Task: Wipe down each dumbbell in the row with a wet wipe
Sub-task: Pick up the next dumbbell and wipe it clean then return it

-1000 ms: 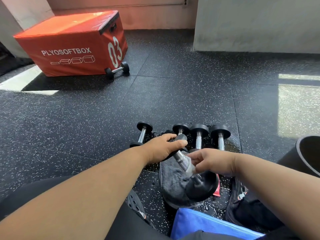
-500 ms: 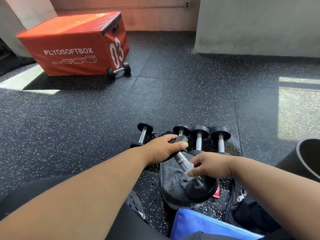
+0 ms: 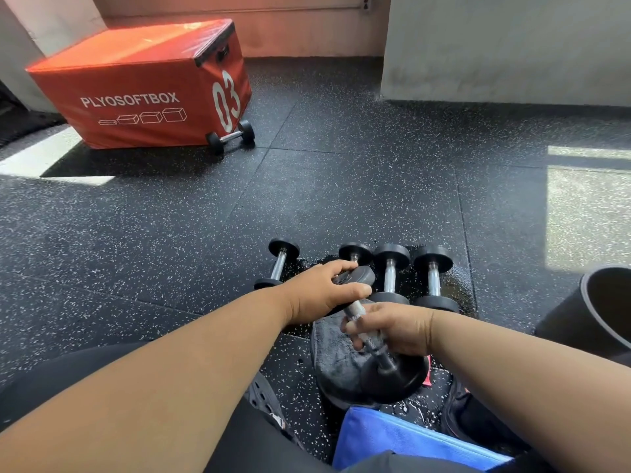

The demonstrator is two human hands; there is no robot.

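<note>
- The held dumbbell lies tilted over a dark grey towel, its far head toward the row and its near head low over the towel's near edge.
- The left hand grips the far head of that dumbbell, fingers over the top and thumb along the near side.
- The right hand is curled round the knurled steel handle; something pale shows between fingers and bar, but whether it is the wipe cannot be told.
- Beyond the towel stands the row on wet floor: one dumbbell to the left, a second largely hidden behind the left hand, then a third and a fourth to the right.
- Well beyond the towel, up left, an orange plyo box marked "PLYOSOFTBOX 03" has another dumbbell touching its corner.
- Near of the towel lies a blue mat; to its right, a black rolled mat.
</note>
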